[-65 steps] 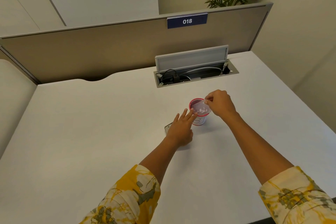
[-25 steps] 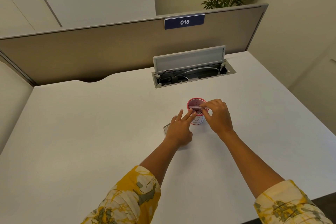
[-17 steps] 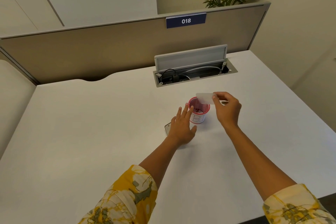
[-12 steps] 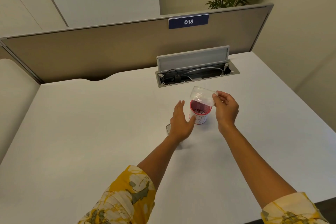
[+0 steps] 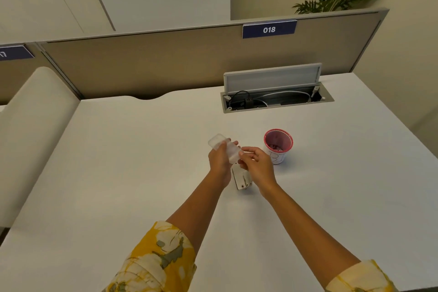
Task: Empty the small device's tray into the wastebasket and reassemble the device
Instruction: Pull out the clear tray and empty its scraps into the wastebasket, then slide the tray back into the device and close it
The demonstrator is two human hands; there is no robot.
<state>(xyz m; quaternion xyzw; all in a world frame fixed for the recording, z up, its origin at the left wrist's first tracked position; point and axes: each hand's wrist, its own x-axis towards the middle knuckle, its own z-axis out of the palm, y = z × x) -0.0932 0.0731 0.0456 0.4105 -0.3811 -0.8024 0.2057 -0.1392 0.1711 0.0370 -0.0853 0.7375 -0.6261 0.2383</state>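
Observation:
The clear plastic tray (image 5: 222,148) is held tilted just above the white desk, left of the wastebasket. My left hand (image 5: 220,165) wraps around its middle from below. My right hand (image 5: 257,165) pinches its near-right end with the fingertips. The small white device (image 5: 240,179) lies flat on the desk under and between my hands, partly hidden by them. The wastebasket (image 5: 278,135) is a small white cup with a red rim, standing upright just right of my right hand, with small bits at its bottom.
An open cable box (image 5: 276,99) with a raised lid and wires is sunk into the white desk (image 5: 142,161) behind the cup. A beige partition (image 5: 166,61) with a "018" sign runs along the back. A padded divider (image 5: 30,130) stands at the left.
The tray has moved from over the cup to the left, above the device. My left hand, open beside the cup before, now grips the tray together with my right.

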